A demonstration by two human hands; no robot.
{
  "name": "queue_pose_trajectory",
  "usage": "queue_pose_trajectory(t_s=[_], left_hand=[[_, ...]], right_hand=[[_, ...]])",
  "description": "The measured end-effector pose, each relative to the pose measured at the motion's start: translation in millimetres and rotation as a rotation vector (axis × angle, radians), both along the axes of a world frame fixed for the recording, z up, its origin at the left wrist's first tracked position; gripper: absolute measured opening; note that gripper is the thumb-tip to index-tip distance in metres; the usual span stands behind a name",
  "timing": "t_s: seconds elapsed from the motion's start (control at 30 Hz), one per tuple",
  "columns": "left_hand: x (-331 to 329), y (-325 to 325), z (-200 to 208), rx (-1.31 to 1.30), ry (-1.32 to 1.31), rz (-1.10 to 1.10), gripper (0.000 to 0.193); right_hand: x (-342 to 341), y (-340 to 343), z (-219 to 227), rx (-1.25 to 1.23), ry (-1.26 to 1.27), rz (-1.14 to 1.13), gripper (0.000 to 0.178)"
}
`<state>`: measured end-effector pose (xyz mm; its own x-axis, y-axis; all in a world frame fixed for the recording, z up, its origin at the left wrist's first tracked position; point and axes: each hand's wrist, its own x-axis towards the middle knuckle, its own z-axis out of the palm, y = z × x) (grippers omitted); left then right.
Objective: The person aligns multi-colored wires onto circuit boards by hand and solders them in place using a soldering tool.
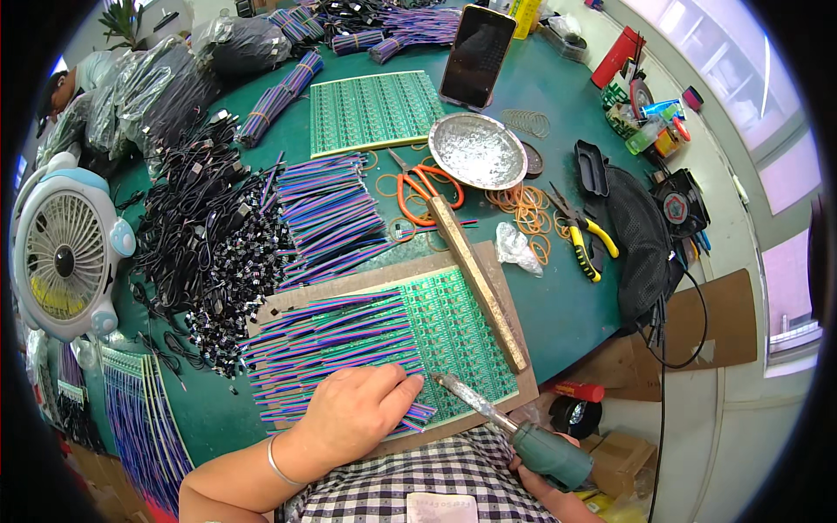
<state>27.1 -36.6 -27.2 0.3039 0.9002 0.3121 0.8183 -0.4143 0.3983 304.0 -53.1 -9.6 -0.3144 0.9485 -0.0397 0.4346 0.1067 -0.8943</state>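
Bare green table (571, 301) right of the brown work board (366, 283) leaves passing room toward the near right edge, while black cable heaps (209, 227), the white fan (65, 248) and, seemingly, bagged bundles (157, 87) block the left side.

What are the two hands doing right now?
Left hand: open, pressing flat on the striped multicoloured wires.
Right hand: closed around the green-handled soldering iron.

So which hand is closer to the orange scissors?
Left. The left hand presses the coloured wires below the orange scissors; the right hand grips the soldering iron lower still, by the body.
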Motion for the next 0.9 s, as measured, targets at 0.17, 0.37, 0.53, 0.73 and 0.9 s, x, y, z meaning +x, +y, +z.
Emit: queue_pose_trajectory(t_s=[0.17, 0.37, 0.53, 0.73, 0.9], left_hand=[[-1, -1, 1, 0.008, 0.019, 0.017, 0.023], [1, -2, -1, 0.014, 0.037, 0.026, 0.023], [0, -1, 1, 0.011, 0.031, 0.023, 0.023], [1, -1, 4, -0.042, 0.009, 0.035, 0.024], [1, -1, 4, -0.048, -0.015, 0.036, 0.023]], right_hand=[[20, 3, -24, 0.242, -0.220, 0.125, 0.015], [8, 11, -14, 0.288, -0.201, 0.126, 0.006], [15, 13, -14, 0.200, -0.296, 0.206, 0.018], [3, 9, -6, -0.006, -0.028, 0.034, 0.011], [13, 10, -16, 0.158, -0.159, 0.148, 0.002]])
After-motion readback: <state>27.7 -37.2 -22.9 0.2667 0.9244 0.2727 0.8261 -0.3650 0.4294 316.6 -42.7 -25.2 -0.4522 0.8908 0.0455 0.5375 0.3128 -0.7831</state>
